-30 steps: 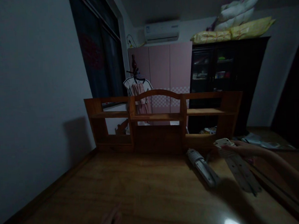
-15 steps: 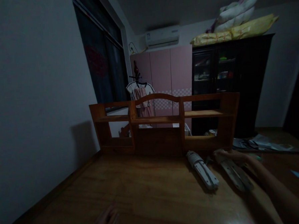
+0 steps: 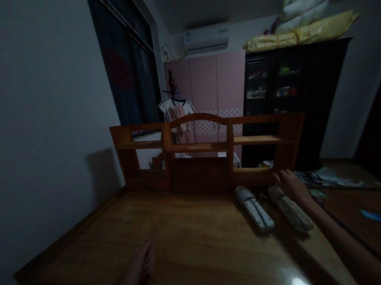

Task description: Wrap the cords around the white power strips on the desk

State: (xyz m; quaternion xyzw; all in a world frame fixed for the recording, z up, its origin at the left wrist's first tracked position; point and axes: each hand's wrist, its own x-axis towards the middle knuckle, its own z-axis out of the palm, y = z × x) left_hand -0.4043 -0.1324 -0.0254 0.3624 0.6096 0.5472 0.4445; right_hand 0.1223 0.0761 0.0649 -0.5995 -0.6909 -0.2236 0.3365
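Two white power strips, each with its cord wound round the far end, lie slantwise side by side on the wooden desk [image 3: 182,228]. The left power strip [image 3: 256,211] is whiter; the right power strip [image 3: 293,211] looks more yellowed. My right hand [image 3: 290,184] is just above the far, corded end of the right strip, fingers stretched forward and holding nothing. Low in front, my left hand [image 3: 145,262] is curled into a loose fist over the desk, with nothing visible in it and well away from both strips.
A wooden shelf unit [image 3: 199,147] stands along the desk's far edge, and a white wall [image 3: 50,145] borders the left. Papers [image 3: 329,177] and a blue item [image 3: 373,216] lie beyond the desk on the right. Behind stand a pink wardrobe [image 3: 203,82] and a dark cabinet [image 3: 316,102].
My right hand has let go of the right power strip and risen off it, leaving it on the desk. The left fist has shifted slightly forward and right. The view has tilted a little down.
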